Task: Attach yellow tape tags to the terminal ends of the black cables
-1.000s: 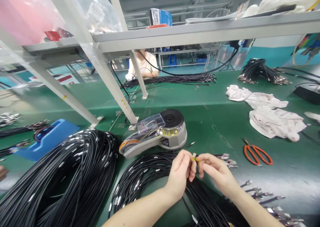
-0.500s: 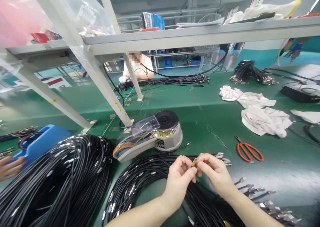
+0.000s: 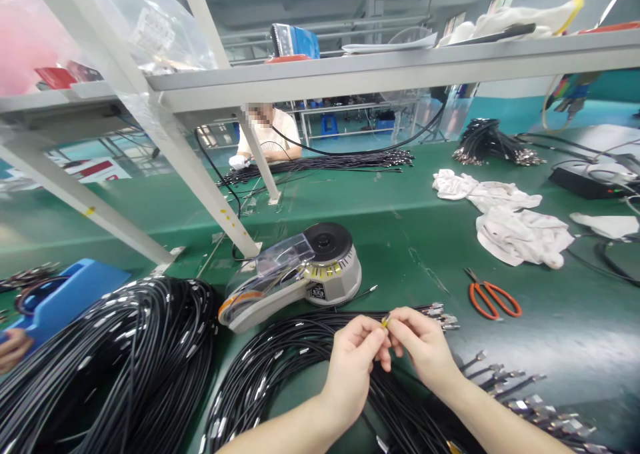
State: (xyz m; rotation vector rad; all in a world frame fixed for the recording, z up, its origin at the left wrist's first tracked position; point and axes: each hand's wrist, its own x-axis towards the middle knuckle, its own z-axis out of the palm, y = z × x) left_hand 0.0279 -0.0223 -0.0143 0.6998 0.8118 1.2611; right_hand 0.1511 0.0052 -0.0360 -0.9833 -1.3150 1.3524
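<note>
Above the coil of black cables point(image 3: 260, 367), my left hand point(image 3: 353, 361) and my right hand point(image 3: 425, 344) meet fingertip to fingertip. Between them they pinch a small yellow piece point(image 3: 385, 321), which looks like a bit of tape. Fingers cover most of it, so I cannot tell whether a cable end is inside. Just beyond stands a round grey tape dispenser point(image 3: 333, 267) with a black top and yellow tabs around its side. Cable ends with metal connectors point(image 3: 443, 317) stick out behind my right hand.
A larger bundle of black cables point(image 3: 115, 347) lies left, beside a blue bin point(image 3: 83, 294) that another person's hand point(image 3: 13, 349) touches. Orange-handled scissors point(image 3: 493, 297) and white gloves point(image 3: 520, 231) lie right. A shelf post point(image 3: 200, 174) stands behind the dispenser. Another person point(image 3: 273, 134) sits across.
The yellow piece has turned between my fingertips and shows less now. My hands have drawn slightly closer together. The view has shifted a little, and the other person's hand at the bin has moved left.
</note>
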